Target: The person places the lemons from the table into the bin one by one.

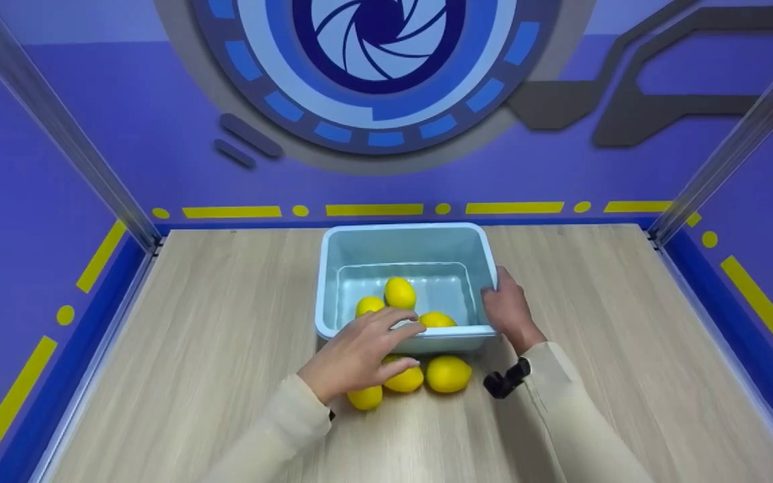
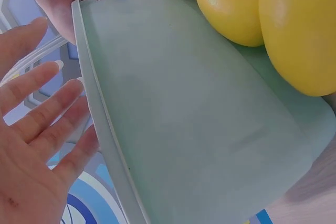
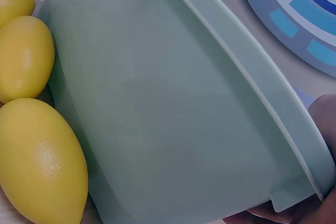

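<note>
A pale blue-green plastic bin (image 1: 403, 344) stands on the table with several yellow lemons about it. Inside it lie three lemons, one of them (image 1: 400, 293) toward the middle. In front of its near wall sit three more, the rightmost lemon (image 1: 448, 373) in full view and the others partly behind my left hand (image 1: 363, 349). That hand hovers at the near rim, fingers spread and holding nothing; in the left wrist view its fingertips (image 2: 73, 87) come right up to the rim. My right hand (image 1: 508, 308) grips the bin's right rim, its fingers partly hidden beneath the edge.
The wood-grain table (image 1: 239, 308) is bounded by a purple back wall (image 1: 386, 188) and side walls with yellow markings. Metal posts (image 1: 729, 141) rise at the back corners. A black wrist device (image 1: 507, 379) hangs by the right cuff.
</note>
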Demonstrator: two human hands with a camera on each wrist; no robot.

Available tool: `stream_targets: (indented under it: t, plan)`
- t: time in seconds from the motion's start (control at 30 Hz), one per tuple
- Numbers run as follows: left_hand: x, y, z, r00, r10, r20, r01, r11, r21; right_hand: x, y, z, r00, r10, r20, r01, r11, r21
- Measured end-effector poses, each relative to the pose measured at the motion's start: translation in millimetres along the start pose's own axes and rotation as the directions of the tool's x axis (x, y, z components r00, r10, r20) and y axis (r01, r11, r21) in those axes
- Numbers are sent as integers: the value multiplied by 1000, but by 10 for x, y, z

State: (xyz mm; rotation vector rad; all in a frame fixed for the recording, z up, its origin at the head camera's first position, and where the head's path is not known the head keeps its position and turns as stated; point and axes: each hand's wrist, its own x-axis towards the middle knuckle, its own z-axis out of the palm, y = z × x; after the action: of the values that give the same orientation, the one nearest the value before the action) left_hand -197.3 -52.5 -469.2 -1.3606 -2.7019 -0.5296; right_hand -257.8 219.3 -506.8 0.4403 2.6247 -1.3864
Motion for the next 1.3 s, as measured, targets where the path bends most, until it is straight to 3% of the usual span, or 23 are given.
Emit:
stream_targets:
  t: [0.27,1.0,1.3]
  plan:
    - [-54,35,9,990,99,-101,-94,994,53,-2,-4,-18,1000,-2,18,2,1000,6]
    - [-163,117,19,990,105,-94,-105,994,5,-30,-19,-18,999,26,32,-27,999,22]
    - [-241,90,58,979,129,-160,-128,992,13,-17,-4,-21,1000,-6,13,6,1000,14]
